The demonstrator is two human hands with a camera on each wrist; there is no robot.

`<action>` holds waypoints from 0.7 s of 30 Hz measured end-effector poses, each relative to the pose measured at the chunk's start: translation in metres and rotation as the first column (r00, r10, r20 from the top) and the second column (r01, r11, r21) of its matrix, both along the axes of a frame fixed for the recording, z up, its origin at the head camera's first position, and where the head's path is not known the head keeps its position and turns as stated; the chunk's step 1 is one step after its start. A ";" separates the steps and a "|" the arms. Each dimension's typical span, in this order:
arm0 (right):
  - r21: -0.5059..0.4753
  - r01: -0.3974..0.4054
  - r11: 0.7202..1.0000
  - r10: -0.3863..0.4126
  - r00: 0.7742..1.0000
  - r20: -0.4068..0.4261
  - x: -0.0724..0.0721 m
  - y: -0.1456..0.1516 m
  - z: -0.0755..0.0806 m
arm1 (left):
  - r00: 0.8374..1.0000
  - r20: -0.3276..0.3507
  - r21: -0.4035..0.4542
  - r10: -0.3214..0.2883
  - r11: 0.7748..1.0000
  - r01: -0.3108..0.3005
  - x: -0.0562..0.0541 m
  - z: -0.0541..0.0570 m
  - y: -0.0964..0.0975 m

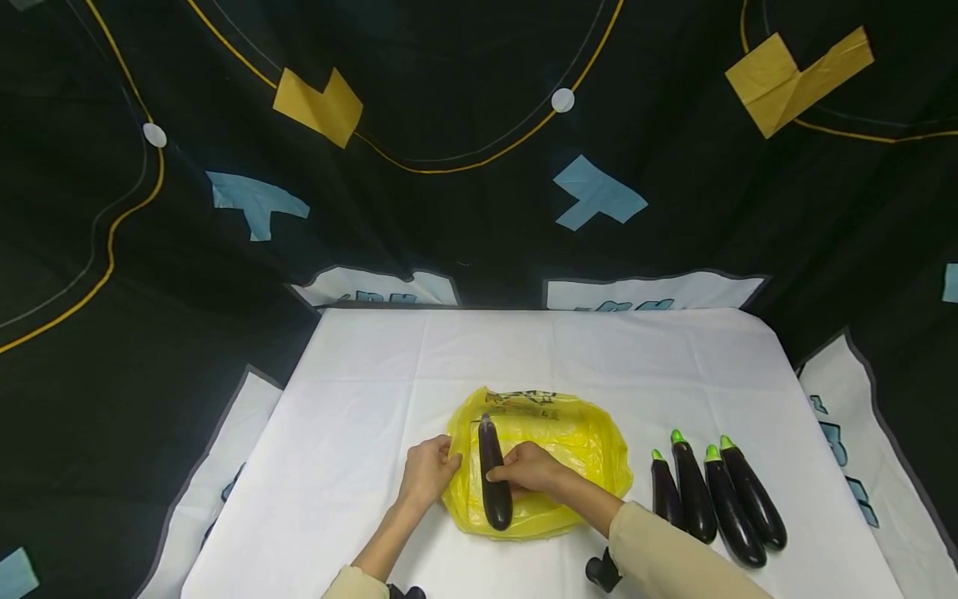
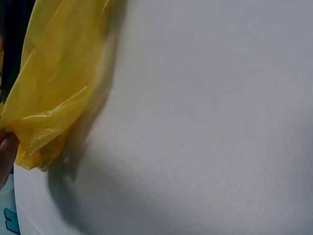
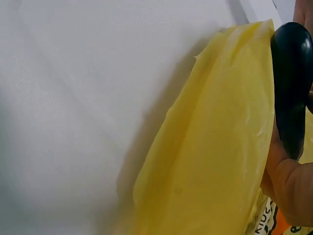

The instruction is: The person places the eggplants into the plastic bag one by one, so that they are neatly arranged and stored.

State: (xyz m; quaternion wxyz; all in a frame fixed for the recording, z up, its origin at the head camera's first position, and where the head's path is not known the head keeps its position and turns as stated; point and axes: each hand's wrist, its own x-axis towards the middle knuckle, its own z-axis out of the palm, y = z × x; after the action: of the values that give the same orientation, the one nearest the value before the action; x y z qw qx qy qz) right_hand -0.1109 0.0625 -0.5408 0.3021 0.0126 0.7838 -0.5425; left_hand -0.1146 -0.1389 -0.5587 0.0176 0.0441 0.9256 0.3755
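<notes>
A yellow plastic bag lies spread with its mouth wide on the white table. My left hand pinches the bag's left rim; in the left wrist view a fingertip shows at the yellow plastic. Over the bag's opening, my right hand grips a dark purple eggplant by its side, thumb across it, pale stem end pointing away from me. The right wrist view shows the eggplant beside the bag's raised wall.
To the right lie several eggplants with bright green stem ends, side by side on the white tabletop. A black curtain with yellow and blue tape hangs behind the table. Small black objects show near the front edge.
</notes>
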 end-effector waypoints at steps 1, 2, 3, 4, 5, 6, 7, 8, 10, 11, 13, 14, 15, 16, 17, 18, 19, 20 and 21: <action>0.003 -0.002 1.000 0.002 1.000 0.003 0.000 -0.002 0.001 | 1.000 0.006 0.001 0.004 1.000 -0.004 0.000 0.000 0.000; 0.009 -0.004 1.000 0.004 1.000 0.008 0.000 -0.003 0.002 | 1.000 0.007 -0.002 0.004 1.000 -0.004 0.000 0.001 0.000; 0.019 -0.005 1.000 0.005 1.000 0.010 -0.001 -0.005 0.003 | 1.000 0.005 -0.005 0.005 1.000 -0.005 0.000 0.001 0.000; 0.029 -0.006 1.000 0.006 1.000 0.014 -0.001 -0.006 0.003 | 1.000 0.000 -0.009 0.004 1.000 -0.004 0.000 0.001 0.000; 0.038 -0.009 0.999 0.008 1.000 0.014 -0.002 -0.007 0.004 | 1.000 -0.002 -0.011 0.007 1.000 -0.007 0.000 0.001 0.001; 0.044 -0.010 0.999 0.009 1.000 0.017 -0.003 -0.008 0.004 | 1.000 -0.007 -0.011 0.006 1.000 -0.006 0.000 0.000 0.001; 0.054 -0.011 0.998 0.010 1.000 0.020 -0.003 -0.009 0.005 | 1.000 -0.009 -0.010 0.008 1.000 -0.008 0.000 0.000 0.001; 0.065 -0.011 0.998 0.010 1.000 0.021 -0.004 -0.010 0.005 | 1.000 -0.016 -0.009 0.003 1.000 -0.003 0.000 0.000 0.001; 0.078 -0.010 0.997 0.008 1.000 0.025 -0.005 -0.012 0.004 | 1.000 -0.016 -0.002 0.005 1.000 -0.005 -0.001 0.000 0.001; 0.084 -0.009 0.996 0.007 1.000 0.026 -0.006 -0.012 0.003 | 1.000 -0.016 -0.001 0.006 1.000 -0.006 -0.001 0.000 0.002; 0.092 -0.001 0.996 -0.002 0.999 0.034 -0.007 -0.014 0.001 | 1.000 -0.018 0.000 -0.002 1.000 0.002 -0.001 0.000 0.002; 0.091 0.002 0.996 -0.006 0.999 0.037 -0.007 -0.015 0.000 | 1.000 -0.018 -0.002 -0.007 1.000 0.007 -0.001 0.000 0.002; 0.095 0.006 0.995 -0.009 0.999 0.035 -0.008 -0.015 -0.001 | 1.000 -0.014 -0.004 -0.008 1.000 0.008 -0.001 0.000 0.002; 0.102 0.010 0.995 -0.013 0.999 0.034 -0.008 -0.016 -0.002 | 1.000 -0.012 -0.010 -0.010 1.000 0.010 -0.002 0.000 0.002; 0.109 0.013 0.994 -0.016 0.999 0.033 -0.009 -0.017 -0.003 | 1.000 -0.016 -0.015 -0.016 1.000 0.015 -0.002 0.000 0.002; 0.112 0.016 0.994 -0.020 0.999 0.032 -0.009 -0.018 -0.004 | 1.000 -0.013 -0.018 -0.019 1.000 0.019 -0.002 0.000 0.002; 0.119 0.016 0.993 -0.019 0.999 0.027 -0.010 -0.018 -0.004 | 1.000 -0.012 -0.022 -0.019 1.000 0.018 -0.002 0.000 0.002; 0.130 0.015 0.991 -0.018 1.000 0.022 -0.011 -0.019 -0.005 | 1.000 -0.011 -0.026 -0.021 0.999 0.021 -0.002 0.000 0.002; 0.138 0.013 0.990 -0.016 1.000 0.019 -0.011 -0.020 -0.006 | 1.000 -0.009 -0.029 -0.022 0.999 0.022 -0.001 0.000 0.003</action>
State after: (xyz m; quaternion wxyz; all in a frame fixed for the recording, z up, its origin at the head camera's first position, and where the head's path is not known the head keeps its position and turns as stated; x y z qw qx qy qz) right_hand -0.1219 0.0429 -0.5466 0.3043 0.0445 0.8164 -0.4889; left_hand -0.1159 -0.1364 -0.5589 0.0179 0.0558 0.9304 0.3617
